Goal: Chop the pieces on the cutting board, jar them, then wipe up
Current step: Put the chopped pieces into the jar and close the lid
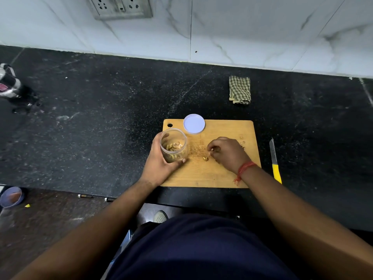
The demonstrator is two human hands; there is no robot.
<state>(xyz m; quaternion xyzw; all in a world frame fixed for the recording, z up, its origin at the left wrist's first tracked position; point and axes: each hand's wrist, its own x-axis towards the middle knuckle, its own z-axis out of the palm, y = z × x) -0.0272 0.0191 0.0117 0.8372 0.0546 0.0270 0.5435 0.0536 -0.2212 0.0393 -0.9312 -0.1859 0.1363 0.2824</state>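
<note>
Left hand (pixel 159 160): grips jar (pixel 174 145), tilted on board (pixel 212 174).
Right hand (pixel 226 152): fingers curled, pinching at pieces (pixel 205 158).
Advice: gather stray pieces close, drop inside the mouth.

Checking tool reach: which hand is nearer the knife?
Right. The right hand is on the cutting board beside the knife; the left hand grips the jar across the board.

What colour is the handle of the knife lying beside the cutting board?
Yellow; the knife handle shows clearly in the head view.
</note>
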